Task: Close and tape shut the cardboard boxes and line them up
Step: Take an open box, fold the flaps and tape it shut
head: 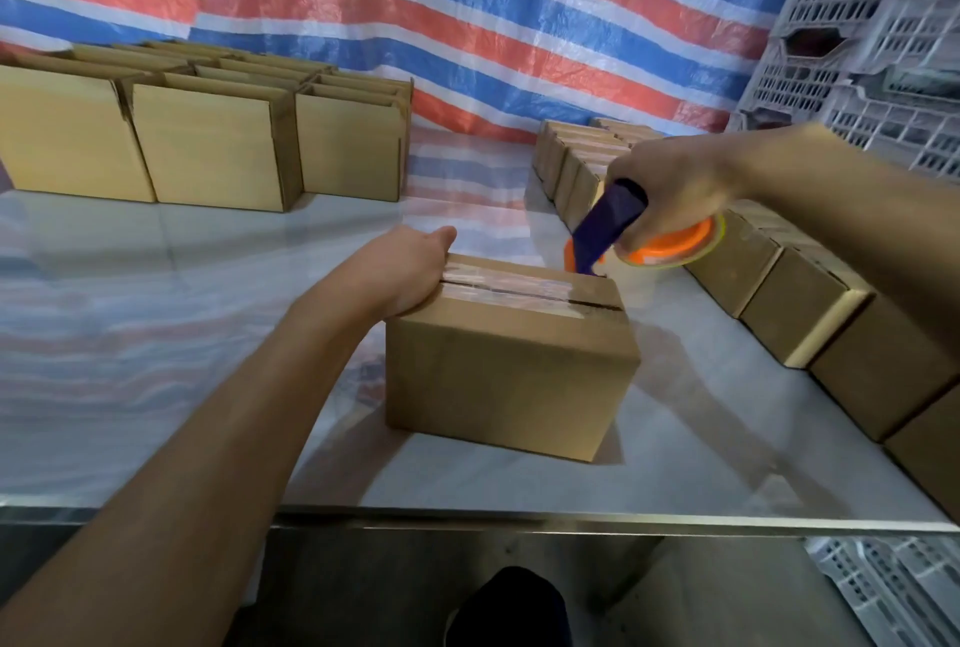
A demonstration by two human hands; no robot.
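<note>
Grips one orange tape dispenser [670, 246] by its dark blue handle with the right hand [675, 178], fingers curled round it, nose down at the far right corner of the single cardboard box [509, 371] in the middle of the table [675, 464]. Presses the box's left end with the left hand [415, 267], palm down. Leaves three open boxes [213, 147] fronting a far-left cluster, plus a right-hand row of closed boxes [795, 303], too overlapped to count.
</note>
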